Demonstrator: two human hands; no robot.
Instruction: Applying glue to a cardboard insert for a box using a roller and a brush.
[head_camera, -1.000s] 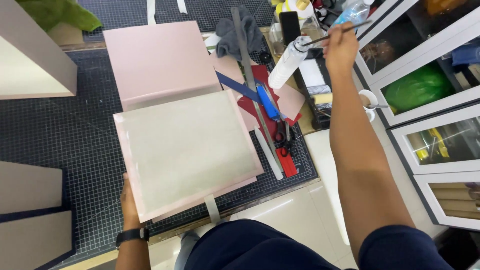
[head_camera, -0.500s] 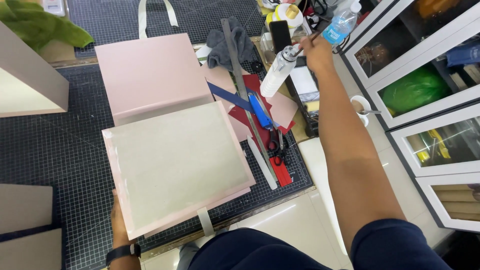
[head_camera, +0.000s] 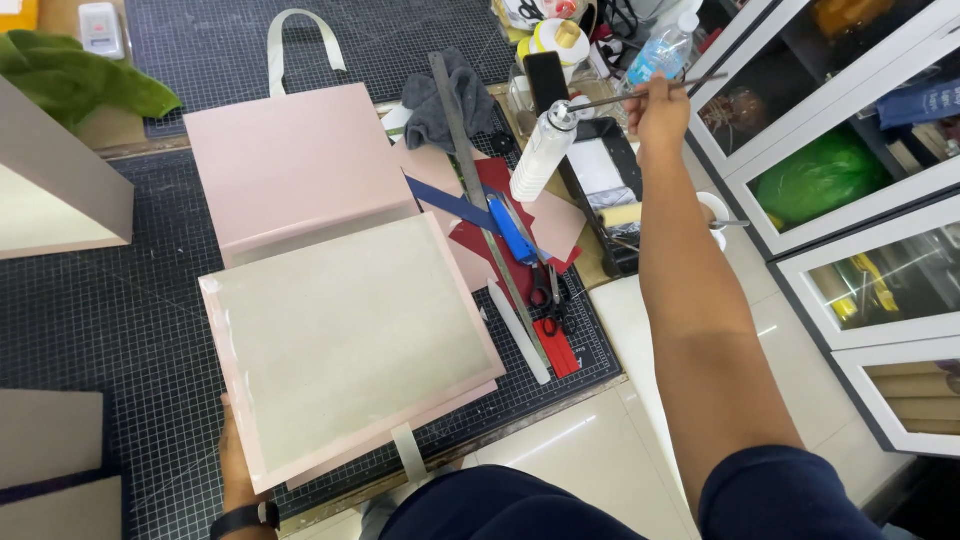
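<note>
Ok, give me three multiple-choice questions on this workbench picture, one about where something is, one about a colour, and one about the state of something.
1. Where do the scissors lie?
A. right of the long metal ruler
B. on the green cloth
C. inside the cabinet

2. What colour is the cover around the grey board?
A. blue
B. pink
C. yellow

3. What is the right hand doing?
A. resting flat on the mat
B. holding a thin rod up by the white roller
C. gripping the scissors

Answers: 1 A, the scissors sit just right of the ruler; 2 B, a pink edge frames the board; 3 B, the fingers pinch the rod above the tray.
</note>
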